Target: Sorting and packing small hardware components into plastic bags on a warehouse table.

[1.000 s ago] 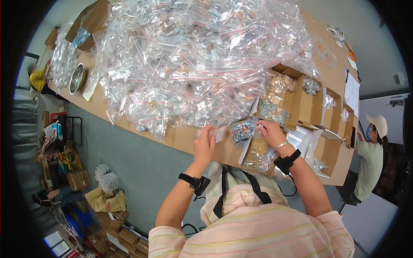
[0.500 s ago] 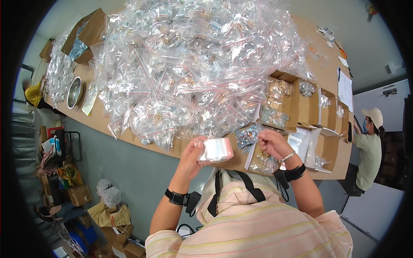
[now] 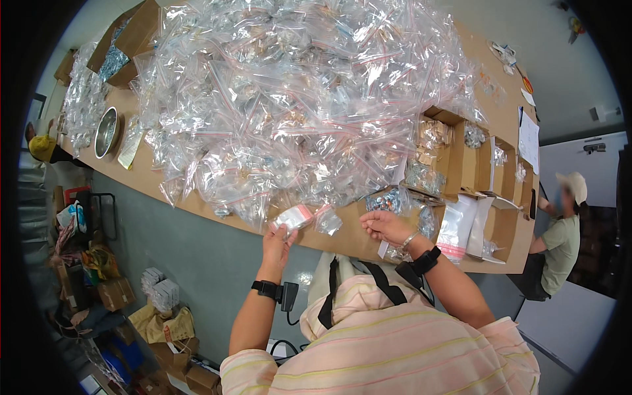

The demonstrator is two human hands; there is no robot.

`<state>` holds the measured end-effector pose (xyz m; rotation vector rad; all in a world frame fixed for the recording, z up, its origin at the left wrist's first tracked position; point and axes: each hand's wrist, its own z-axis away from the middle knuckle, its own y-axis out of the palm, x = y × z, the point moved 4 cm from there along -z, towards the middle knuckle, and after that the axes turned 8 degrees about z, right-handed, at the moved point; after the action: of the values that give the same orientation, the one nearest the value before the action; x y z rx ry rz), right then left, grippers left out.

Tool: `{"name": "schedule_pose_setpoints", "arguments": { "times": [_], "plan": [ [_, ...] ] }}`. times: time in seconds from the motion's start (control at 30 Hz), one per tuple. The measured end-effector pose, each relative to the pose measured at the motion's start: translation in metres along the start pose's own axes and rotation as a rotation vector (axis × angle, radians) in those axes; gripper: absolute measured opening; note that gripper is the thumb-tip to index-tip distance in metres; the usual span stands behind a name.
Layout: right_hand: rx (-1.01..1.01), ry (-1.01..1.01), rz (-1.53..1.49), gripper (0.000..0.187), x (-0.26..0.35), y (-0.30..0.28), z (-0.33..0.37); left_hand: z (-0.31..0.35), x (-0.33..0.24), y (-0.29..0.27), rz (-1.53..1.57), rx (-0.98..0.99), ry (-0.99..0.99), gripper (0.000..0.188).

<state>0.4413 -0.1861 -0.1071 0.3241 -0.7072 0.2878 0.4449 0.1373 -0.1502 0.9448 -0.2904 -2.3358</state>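
Note:
My left hand (image 3: 279,245) is closed around a stack of small clear zip bags (image 3: 287,220) with red seal strips, held at the table's near edge. A single small zip bag (image 3: 327,221) lies just right of the stack, touched by neither hand. My right hand (image 3: 388,228) hovers over the near edge with its fingertips pinched together; anything between them is too small to make out. Just beyond it lies a bag of small metal hardware (image 3: 384,200). Another bag of metal pieces (image 3: 427,222) lies beside that hand, partly in an open box.
A huge heap of clear zip bags (image 3: 296,112) covers the table's middle. Cardboard boxes (image 3: 469,164) with sorted parts stand at the right, a metal bowl (image 3: 107,133) at the left. One person (image 3: 559,237) stands at the right edge, another (image 3: 43,148) far left.
My left hand has moved left with the bag stack. A single small bag now shows on the table beside it. My right hand has moved left and slightly nearer, away from the open box.

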Motion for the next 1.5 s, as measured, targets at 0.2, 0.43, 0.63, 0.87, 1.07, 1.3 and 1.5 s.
{"name": "schedule_pose_setpoints", "arguments": {
  "times": [0.2, 0.43, 0.63, 0.87, 1.07, 1.3, 1.5],
  "plan": [
    [-0.191, -0.076, 0.019, 0.019, 0.009, -0.031, 0.005, 0.025, -0.027, 0.025, -1.329, -0.244, 0.804, 0.058],
    [-0.639, -0.675, 1.207, 0.010, 0.074, 0.002, -0.001, 0.038, -0.001, 0.064, -1.448, 0.109, 0.576, 0.040],
    [-0.681, -0.516, 1.689, 0.011, 0.050, 0.003, -0.051, 0.001, 0.019, 0.086, -1.536, 0.039, 0.534, 0.032],
    [-0.543, -0.530, 1.707, 0.010, 0.053, -0.002, -0.067, 0.003, 0.017, 0.086, -1.453, 0.046, 0.542, 0.020],
    [-0.388, -0.581, 1.827, 0.013, 0.044, -0.003, -0.072, 0.016, 0.004, 0.083, -1.325, 0.129, 0.830, 0.011],
    [-0.535, -0.470, 1.976, 0.019, 0.031, 0.003, -0.082, 0.034, -0.023, 0.097, -1.126, 0.164, 0.652, 0.027],
    [-0.514, -0.419, 2.160, 0.020, 0.029, -0.006, -0.094, 0.062, -0.052, 0.125, -1.134, 0.139, 0.710, 0.025]
  ]
}}
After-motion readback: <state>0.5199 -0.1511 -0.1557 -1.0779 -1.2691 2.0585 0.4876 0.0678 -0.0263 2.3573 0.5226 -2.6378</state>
